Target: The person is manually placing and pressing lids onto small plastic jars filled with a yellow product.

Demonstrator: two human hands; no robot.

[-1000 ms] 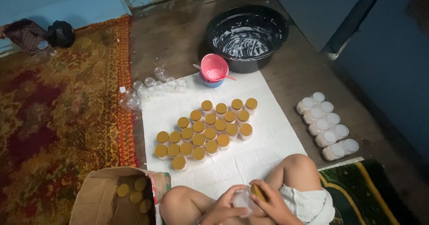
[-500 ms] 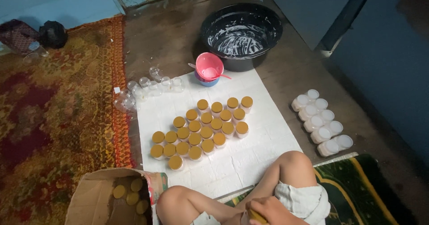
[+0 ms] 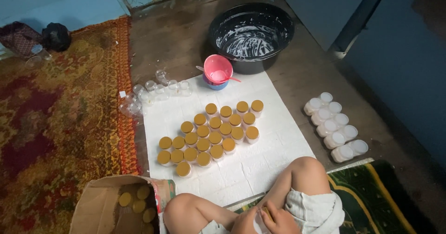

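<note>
Since a second ago your view had tipped up, so your hands slid to the bottom edge and the clear jar you held was no longer plainly visible. Your right hand (image 3: pixel 278 220) curled around a gold lid (image 3: pixel 266 211), pinching it against something pale; your left hand (image 3: pixel 246 222) was mostly cut off, and you could not tell its grip. The capped jars (image 3: pixel 211 134) sat clustered on the white mat (image 3: pixel 260 169), with bare mat between them and your knees. Uncapped filled jars (image 3: pixel 337 127) lay well apart to the right, the black basin (image 3: pixel 251 29) beyond the mat, and the cardboard box (image 3: pixel 100 210) of lids at the left.
</note>
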